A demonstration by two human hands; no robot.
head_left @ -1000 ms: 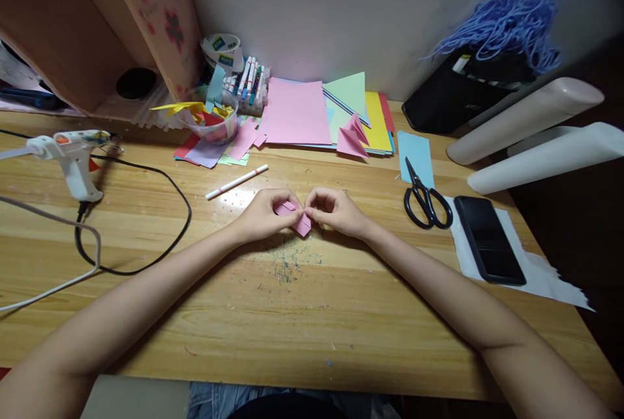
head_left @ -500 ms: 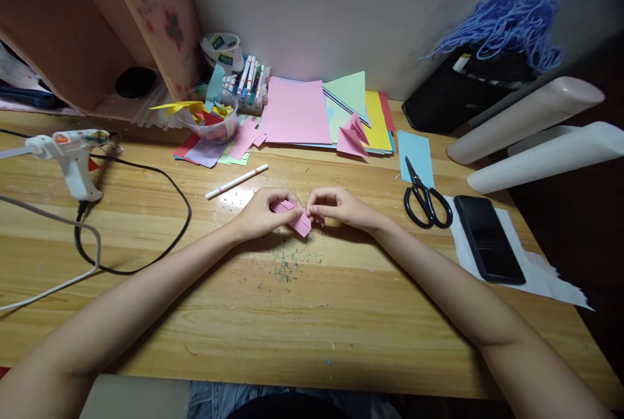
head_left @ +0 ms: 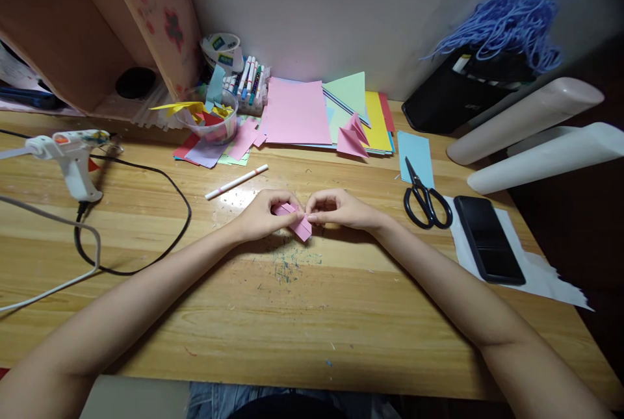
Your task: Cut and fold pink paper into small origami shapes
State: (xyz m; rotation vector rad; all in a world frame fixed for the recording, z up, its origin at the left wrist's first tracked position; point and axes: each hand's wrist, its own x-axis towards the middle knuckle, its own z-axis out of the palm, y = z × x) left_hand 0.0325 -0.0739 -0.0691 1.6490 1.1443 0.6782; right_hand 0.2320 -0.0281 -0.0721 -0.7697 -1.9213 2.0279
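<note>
A small folded piece of pink paper [head_left: 299,229] is held just above the wooden table [head_left: 273,328]. My left hand [head_left: 263,214] grips it from the left, thumb on top and fingers curled behind. At the paper's right edge, the thumb and forefinger of my right hand [head_left: 337,210] pinch together on it. Crease lines run along the paper's length. A white marker [head_left: 236,182] lies beyond my left hand. Black-handled scissors [head_left: 425,201] rest to the right, partly on a light blue paper [head_left: 416,149].
At left stands a white glue gun [head_left: 73,159] with looping cables. Along the back are a tub [head_left: 227,125] of paper scraps, markers [head_left: 251,81], pink sheets [head_left: 298,110] and a folded pink shape [head_left: 353,139]. A phone [head_left: 489,237] and white rolls [head_left: 531,120] are at right.
The pink paper has shifted and tilted slightly, its lower end a little nearer to me. My right thumb and forefinger have closed in lower along its edge.
</note>
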